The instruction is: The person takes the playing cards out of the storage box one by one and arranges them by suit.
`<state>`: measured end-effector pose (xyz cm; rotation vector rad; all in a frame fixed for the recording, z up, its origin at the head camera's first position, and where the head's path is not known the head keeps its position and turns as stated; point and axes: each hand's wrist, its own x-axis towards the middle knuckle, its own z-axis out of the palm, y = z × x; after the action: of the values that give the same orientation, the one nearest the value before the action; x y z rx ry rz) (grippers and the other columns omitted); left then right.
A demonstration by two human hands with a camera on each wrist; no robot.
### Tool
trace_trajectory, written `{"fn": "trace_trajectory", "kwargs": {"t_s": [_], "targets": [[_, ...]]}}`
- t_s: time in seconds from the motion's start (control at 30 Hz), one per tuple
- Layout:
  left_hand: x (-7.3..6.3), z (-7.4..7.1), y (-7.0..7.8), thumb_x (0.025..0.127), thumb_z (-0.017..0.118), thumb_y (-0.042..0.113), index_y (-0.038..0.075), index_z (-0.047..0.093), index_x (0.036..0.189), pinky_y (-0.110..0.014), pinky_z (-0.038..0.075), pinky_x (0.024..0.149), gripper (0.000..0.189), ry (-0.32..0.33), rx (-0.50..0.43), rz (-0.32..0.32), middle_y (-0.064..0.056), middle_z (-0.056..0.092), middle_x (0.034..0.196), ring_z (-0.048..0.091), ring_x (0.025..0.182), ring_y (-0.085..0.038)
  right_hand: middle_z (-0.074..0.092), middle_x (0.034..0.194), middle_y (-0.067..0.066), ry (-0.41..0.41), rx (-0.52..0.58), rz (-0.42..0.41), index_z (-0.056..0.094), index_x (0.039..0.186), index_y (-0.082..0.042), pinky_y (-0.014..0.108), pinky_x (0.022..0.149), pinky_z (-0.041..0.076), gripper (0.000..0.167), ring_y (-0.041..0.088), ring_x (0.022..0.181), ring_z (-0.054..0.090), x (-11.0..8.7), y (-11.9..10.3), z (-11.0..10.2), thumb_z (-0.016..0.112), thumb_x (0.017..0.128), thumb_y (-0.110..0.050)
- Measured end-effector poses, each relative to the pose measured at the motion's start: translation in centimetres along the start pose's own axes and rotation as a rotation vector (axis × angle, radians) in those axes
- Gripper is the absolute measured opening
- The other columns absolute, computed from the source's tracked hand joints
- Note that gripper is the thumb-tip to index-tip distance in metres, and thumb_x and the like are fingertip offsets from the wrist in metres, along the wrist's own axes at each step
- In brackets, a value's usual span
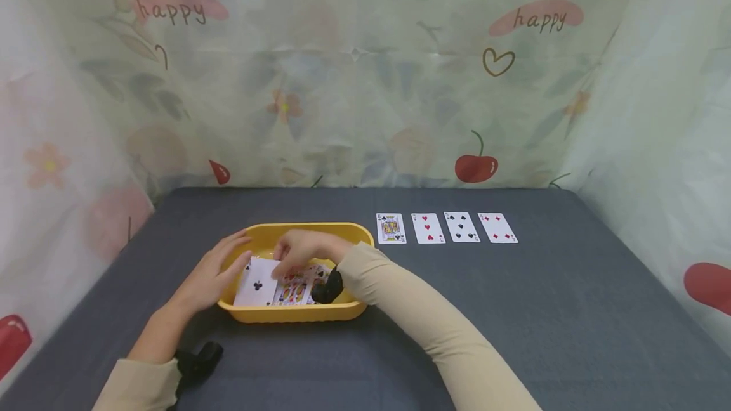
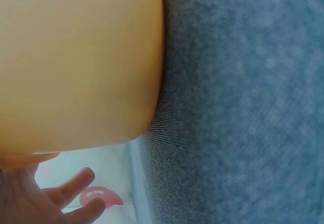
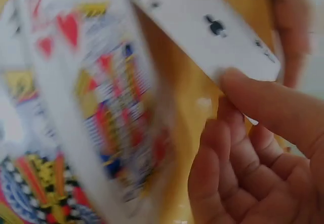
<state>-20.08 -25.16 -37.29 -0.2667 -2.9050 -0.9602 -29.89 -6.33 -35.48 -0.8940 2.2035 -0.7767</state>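
Note:
My right hand (image 1: 297,251) reaches into a yellow plastic tub (image 1: 297,314) and pinches the ace of clubs (image 3: 217,26) by its edge between thumb and fingers. The ace leans at the tub's left end, face showing. Beside it in the right wrist view are a king of hearts (image 3: 111,97), somewhat blurred, and another face card (image 3: 45,193). My left hand (image 1: 207,274) rests at the tub's left rim with its fingers spread. In the left wrist view those fingers (image 2: 81,186) show straight beyond the tub's wall, which hides part of the hand.
Right of the tub a row of cards lies face up on the dark cloth-covered table (image 1: 434,335): a king (image 1: 391,228), a three of hearts (image 1: 428,228), a spade card (image 1: 462,227) and a diamond card (image 1: 498,228). A patterned curtain (image 1: 354,113) encloses the table's back and sides.

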Motion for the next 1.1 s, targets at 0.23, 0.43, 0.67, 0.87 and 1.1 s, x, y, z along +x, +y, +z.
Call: {"fn": "trace_trajectory", "kwargs": {"t_s": [0.23, 0.43, 0.67, 0.87, 1.1], "targets": [[0.0, 0.0, 0.1, 0.099, 0.037, 0.044, 0.003, 0.041, 0.138, -0.067, 0.019, 0.106, 0.057, 0.007, 0.001, 0.007, -0.02, 0.026, 0.152, 0.024, 0.137, -0.045, 0.062, 0.076, 0.003, 0.014, 0.199, -0.009, 0.057, 0.096, -0.003, 0.027, 0.072, 0.057, 0.014, 0.01, 0.067, 0.061, -1.2, -0.5, -1.3, 0.065, 0.086, -0.008], [0.0, 0.1, 0.1, 0.1, 0.039, 0.036, 0.0, 0.043, 0.135, -0.065, 0.02, 0.107, 0.051, 0.025, -0.018, 0.037, -0.022, 0.028, 0.15, 0.025, 0.137, -0.046, 0.065, 0.085, 0.01, 0.081, 0.243, -0.01, 0.057, 0.101, -0.001, 0.04, 0.087, 0.055, 0.015, 0.019, 0.079, 0.066, -3.0, -0.3, -2.6, 0.061, 0.088, -0.006], [0.0, 0.2, 0.1, 0.1, 0.039, 0.037, 0.002, 0.042, 0.137, -0.066, 0.018, 0.107, 0.051, 0.021, 0.0, 0.008, -0.021, 0.026, 0.151, 0.023, 0.137, -0.046, 0.065, 0.09, 0.01, 0.131, 0.262, -0.032, 0.057, 0.106, -0.002, 0.035, 0.083, 0.056, 0.017, 0.017, 0.081, 0.065, -4.9, 1.0, -4.2, 0.059, 0.09, -0.009], [0.0, 0.2, 0.0, 0.1, 0.039, 0.035, 0.002, 0.042, 0.137, -0.065, 0.018, 0.107, 0.05, 0.024, -0.007, 0.022, -0.021, 0.027, 0.151, 0.023, 0.137, -0.046, 0.065, 0.096, 0.01, 0.184, 0.31, -0.02, 0.056, 0.109, -0.003, 0.028, 0.081, 0.056, 0.02, 0.015, 0.082, 0.063, -7.2, 2.1, -5.4, 0.059, 0.09, -0.011], [-0.1, 0.2, 0.0, 0.1, 0.04, 0.034, 0.001, 0.043, 0.136, -0.065, 0.019, 0.108, 0.049, 0.032, -0.014, 0.037, -0.022, 0.028, 0.15, 0.024, 0.137, -0.046, 0.063, 0.093, 0.007, 0.261, 0.359, -0.03, 0.055, 0.111, -0.003, 0.031, 0.082, 0.056, 0.022, 0.016, 0.083, 0.063, -9.7, 3.8, -6.9, 0.058, 0.091, -0.012]]}}
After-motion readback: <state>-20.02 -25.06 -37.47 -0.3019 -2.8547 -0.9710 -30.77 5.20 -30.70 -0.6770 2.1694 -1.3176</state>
